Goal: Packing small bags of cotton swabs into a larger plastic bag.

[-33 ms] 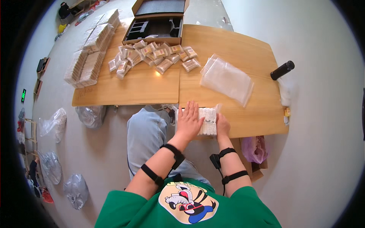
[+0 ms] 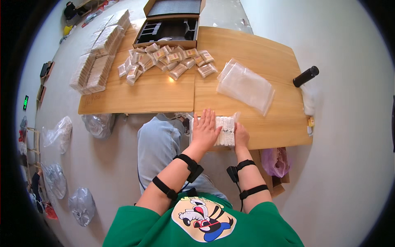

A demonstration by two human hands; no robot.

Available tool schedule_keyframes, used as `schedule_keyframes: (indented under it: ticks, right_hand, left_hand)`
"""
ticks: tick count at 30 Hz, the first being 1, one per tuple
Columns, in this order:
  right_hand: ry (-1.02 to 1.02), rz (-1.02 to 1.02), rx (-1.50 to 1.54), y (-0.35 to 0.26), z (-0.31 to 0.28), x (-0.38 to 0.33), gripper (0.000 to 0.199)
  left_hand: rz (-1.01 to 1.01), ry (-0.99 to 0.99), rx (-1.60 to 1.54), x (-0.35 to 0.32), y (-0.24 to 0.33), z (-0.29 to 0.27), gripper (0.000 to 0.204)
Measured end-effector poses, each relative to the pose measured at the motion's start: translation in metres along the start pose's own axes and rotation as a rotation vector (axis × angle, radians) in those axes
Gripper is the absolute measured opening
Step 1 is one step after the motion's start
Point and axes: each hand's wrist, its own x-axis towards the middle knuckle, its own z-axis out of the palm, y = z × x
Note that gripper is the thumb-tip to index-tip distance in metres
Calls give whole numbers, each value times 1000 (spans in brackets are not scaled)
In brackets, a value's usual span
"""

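At the near edge of the table lies a clear plastic bag [image 2: 225,131], packed with rows of small packets whose white ends show through. Flat across its left part rests my left hand [image 2: 204,131], fingers stretched out and pointing away from me. Closed at the bag's right side is my right hand [image 2: 241,136]; some of its fingertips are hidden. Farther off, small clear packets of thin sticks [image 2: 175,57] lie in a loose heap. Flat empty clear bags [image 2: 246,86] are stacked to the right of it.
Filled clear bags [image 2: 98,70] stand in rows at the table's left. An open cardboard box [image 2: 166,44] with black foam sits at the back. A black bottle [image 2: 305,76] is at the right edge. Plastic bags [image 2: 82,206] lie on the floor at left; a purple bag [image 2: 275,161] is below right.
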Motion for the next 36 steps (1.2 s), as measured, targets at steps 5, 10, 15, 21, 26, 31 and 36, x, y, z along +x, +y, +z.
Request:
schedule_keyframes:
  ticks: [5,10,15,21,26,31,36]
  right_hand:
    - [-23,52,-27,-1,-3,3,28]
    - [-110,29,-3,-4,-8,9,29]
    - [-136,140,306,-4,-13,11,29]
    - [-56,137,345,-40,-52,23,23]
    - [166,-387,161,-90,-162,65,15]
    - [-118,-779,144,-128,-177,71,13]
    - [-193,-746,206,-124,-185,59,17]
  left_hand:
    - [-387,135,-134,-23,-31,6,77]
    - [-582,114,-673,-29,-42,25,77]
    - [-632,12,-853,-27,-49,31,65]
    - [-668,70,-1402,-37,-58,58,33]
    - [-751,-98,-1690,-29,-23,17,34]
    - [-549,297,-1345,-20,-31,2,38]
    - [-312,184,-1235,10,-24,-81,40]
